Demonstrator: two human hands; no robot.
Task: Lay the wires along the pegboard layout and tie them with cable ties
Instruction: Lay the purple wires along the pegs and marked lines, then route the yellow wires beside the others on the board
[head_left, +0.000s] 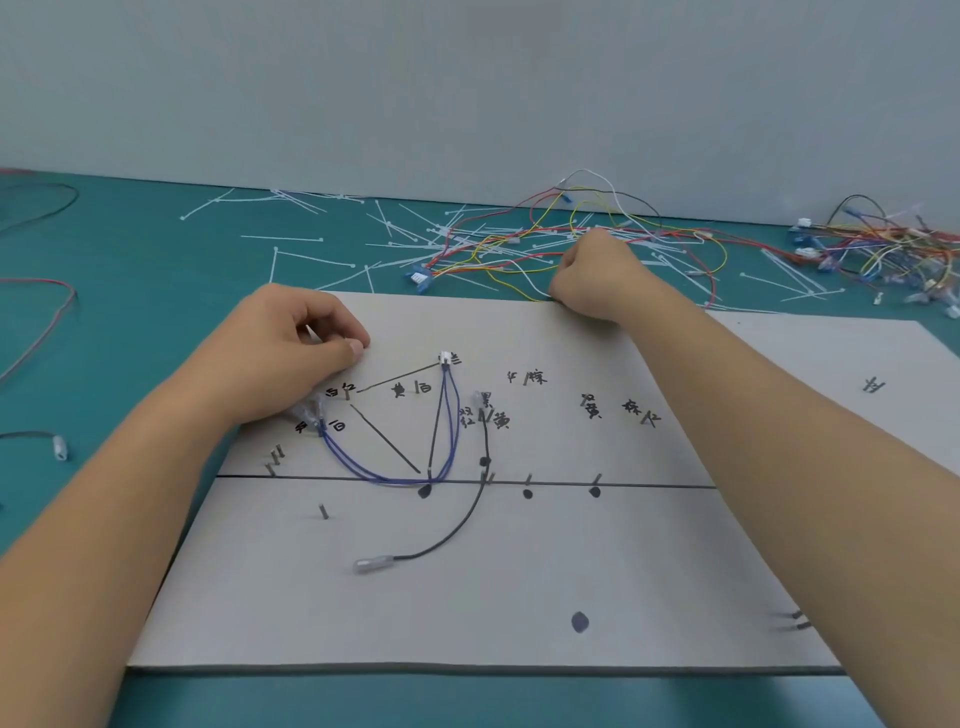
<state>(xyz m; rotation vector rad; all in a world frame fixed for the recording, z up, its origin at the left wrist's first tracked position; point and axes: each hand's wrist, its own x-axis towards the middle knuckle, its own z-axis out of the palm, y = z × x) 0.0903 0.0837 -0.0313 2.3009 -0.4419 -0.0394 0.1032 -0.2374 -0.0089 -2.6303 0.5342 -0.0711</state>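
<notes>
Left grip (291, 353), fingers curled and thumb pressed to forefinger, rests on the far-left of the pegboard (519, 582); whether it holds anything cannot be told. Right grip (597, 275) is closed round strands of the loose wires (498, 249) just beyond the board's far edge. Blue wires (384, 475) loop from a white connector (445, 357) across the board, with a black wire (462, 525) to their right. Cable ties (311, 257) litter the table (130, 249).

A wire-harness assembly bench in a workshop: a grey pegboard (519, 582) studded with metal pegs (323, 511) and handwritten labels (535, 376) lies on a teal bench mat (130, 249). Beyond the pegboard, loose white cable ties (283, 238) and tangled coloured wires (883, 244) with connectors litter the mat, below a plain grey wall (467, 93).
</notes>
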